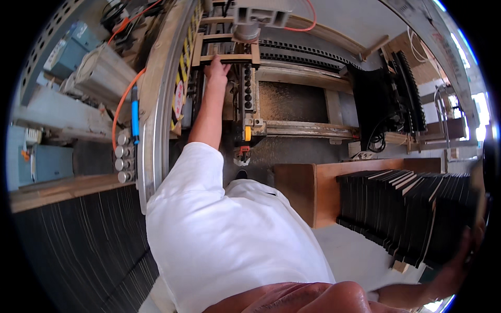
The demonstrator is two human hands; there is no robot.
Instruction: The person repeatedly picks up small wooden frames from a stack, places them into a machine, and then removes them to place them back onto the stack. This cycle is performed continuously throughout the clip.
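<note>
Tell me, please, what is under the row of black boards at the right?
A small wooden block peeks out below the bottom edge of the black boards. Anything further under cannot be seen, because the boards cover it.

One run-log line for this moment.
left hand: at wooden frame | right hand: blurred, beside black panels, grip unclear

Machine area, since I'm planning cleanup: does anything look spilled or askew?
Yes: tan, sawdust-like debris lies scattered within the machine's frame, conspicuous against the dark surface beneath. Nothing there looks plainly askew.
</note>
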